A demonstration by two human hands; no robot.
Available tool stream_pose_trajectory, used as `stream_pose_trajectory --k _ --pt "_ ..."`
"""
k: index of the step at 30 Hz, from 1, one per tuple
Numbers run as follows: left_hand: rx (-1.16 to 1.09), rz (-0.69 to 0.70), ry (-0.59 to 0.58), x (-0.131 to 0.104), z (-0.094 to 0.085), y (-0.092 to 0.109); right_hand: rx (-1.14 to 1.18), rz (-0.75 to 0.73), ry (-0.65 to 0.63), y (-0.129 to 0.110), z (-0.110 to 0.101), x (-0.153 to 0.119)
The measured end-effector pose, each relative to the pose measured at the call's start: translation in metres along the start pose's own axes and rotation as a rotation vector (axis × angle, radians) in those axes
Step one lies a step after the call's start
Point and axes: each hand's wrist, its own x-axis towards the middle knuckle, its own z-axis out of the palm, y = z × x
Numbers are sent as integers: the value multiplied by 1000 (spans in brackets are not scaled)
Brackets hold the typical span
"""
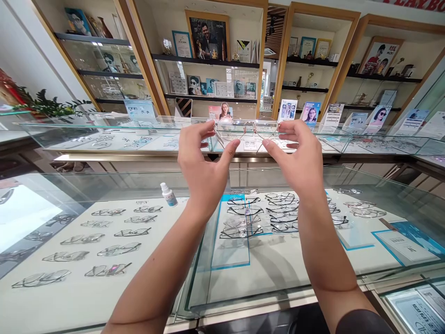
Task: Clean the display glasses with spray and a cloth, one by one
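A pair of thin-rimmed eyeglasses (249, 128) with clear round lenses is held up in the air above the glass display case. My left hand (205, 160) grips the left side of the frame, thumb below and fingers above. On the right side, my right hand (299, 155) holds the frame in the same way, between thumb and fingers. The two hands are apart, with the bridge of the eyeglasses between them. One thin temple hangs down near my right thumb.
Below, a glass case (222, 297) holds rows of eyeglasses (245, 211). A white spray bottle (169, 195) stands at the left of my left forearm. Farther back is another glass counter (156, 155) with eyeglasses and standing cards, before shelves with framed pictures (207, 37).
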Motion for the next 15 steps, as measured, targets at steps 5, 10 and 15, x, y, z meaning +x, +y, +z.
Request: stream_pose_trajectory --k 5,10,15 --pt "7 10 -1 0 -1 2 -18 27 -15 -3 -1 0" --pt "32 27 8 0 -1 5 -8 40 -12 -4 -1 -1" --pt "60 43 18 0 -2 5 -18 11 -20 -2 -1 -1"
